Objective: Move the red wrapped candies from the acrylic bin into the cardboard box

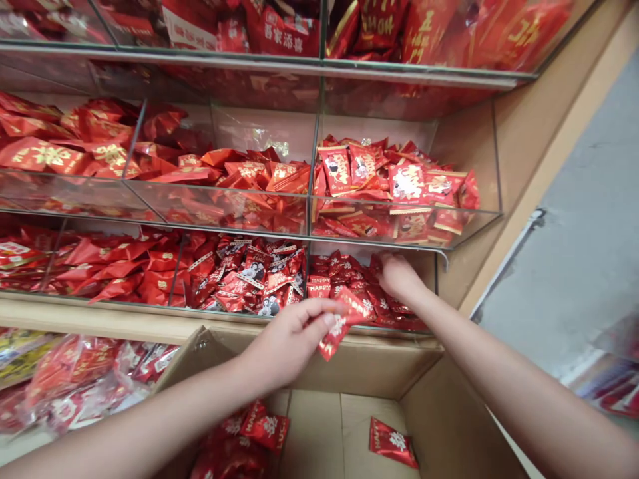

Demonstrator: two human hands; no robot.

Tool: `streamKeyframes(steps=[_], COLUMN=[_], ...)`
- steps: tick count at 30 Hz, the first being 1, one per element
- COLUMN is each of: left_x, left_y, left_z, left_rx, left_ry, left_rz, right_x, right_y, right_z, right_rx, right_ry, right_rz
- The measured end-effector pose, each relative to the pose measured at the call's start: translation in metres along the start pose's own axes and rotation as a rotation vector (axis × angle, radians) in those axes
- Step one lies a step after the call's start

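A red wrapped candy packet (333,340) with white and gold print is pinched between the thumb and fingers of my left hand (294,336), above the back edge of an open cardboard box (349,372). My right hand (401,278) reaches into the lower right shelf compartment, among dark red packets (367,293) printed HAPPY. Its fingertips are hidden among them, so their hold does not show. Inside the box, a single red packet (393,442) lies at the right, and several more packets (264,426) are heaped at the left, partly behind my left forearm.
Clear dividers split the shelves into compartments of red packets (249,273). A transparent ledge (379,223) hangs just above my right hand, with more packets (419,186) behind it. Plastic bags of goods (84,372) lie left of the box. A wooden side panel (519,219) bounds the right.
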State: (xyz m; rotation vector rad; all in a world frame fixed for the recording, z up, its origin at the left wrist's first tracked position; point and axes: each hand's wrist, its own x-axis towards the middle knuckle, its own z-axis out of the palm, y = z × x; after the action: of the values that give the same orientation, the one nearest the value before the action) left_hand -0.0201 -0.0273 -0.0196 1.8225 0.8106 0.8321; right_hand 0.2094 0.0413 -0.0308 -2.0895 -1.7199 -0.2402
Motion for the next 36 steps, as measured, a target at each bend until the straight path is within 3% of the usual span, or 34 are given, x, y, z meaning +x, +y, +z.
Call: streamKeyframes(steps=[3,6,9,13,18,20,22,24,27,32,36], left_x=[0.02,0.035,0.044,0.047,0.048,0.052,0.061,0.077,0.109,0.155,0.164], left_y=[0.006,0.005,0.0,-0.004,-0.007,-0.008,-0.007,-0.006,-0.003,-0.004,-0.009], left_z=[0.002,0.017,0.035,0.052,0.059,0.058,0.053,0.046,0.037,0.036,0.036], left_rx=[-0.059,-0.235,-0.418,-0.487,-0.411,-0.229,0.096,0.405,0.599,0.886,1.047], left_ry=[0.068,0.058,0.039,0.025,0.051,0.024,-0.026,-0.05,-0.035,-0.068,-0.07], left_rz=[-0.029,-0.065,-0.042,-0.017,-0.081,-0.098,-0.025,0.088,0.164,0.105,0.065], right_x=[-0.021,-0.057,-0.088,-0.105,-0.116,-0.118,-0.114,-0.101,-0.069,-0.021,-0.01], right_y=[0.002,-0.006,-0.013,-0.01,-0.003,-0.001,0.003,0.006,0.009,0.001,0.0], right_z=[-0.014,-0.022,-0.02,-0.015,-0.018,-0.02,-0.025,-0.031,-0.037,-0.024,-0.008], right_rx=[0.383,0.986,1.206,0.964,0.326,0.08,-0.107,-0.245,-0.416,-0.515,-0.509], right_ry=[-0.008,-0.213,-0.258,-0.098,0.199,0.23,0.217,0.216,0.192,0.109,0.077], right_rz=[0.014,0.005,-0.071,-0.185,-0.496,-0.629,-0.675,-0.616,-0.469,-0.319,-0.225])
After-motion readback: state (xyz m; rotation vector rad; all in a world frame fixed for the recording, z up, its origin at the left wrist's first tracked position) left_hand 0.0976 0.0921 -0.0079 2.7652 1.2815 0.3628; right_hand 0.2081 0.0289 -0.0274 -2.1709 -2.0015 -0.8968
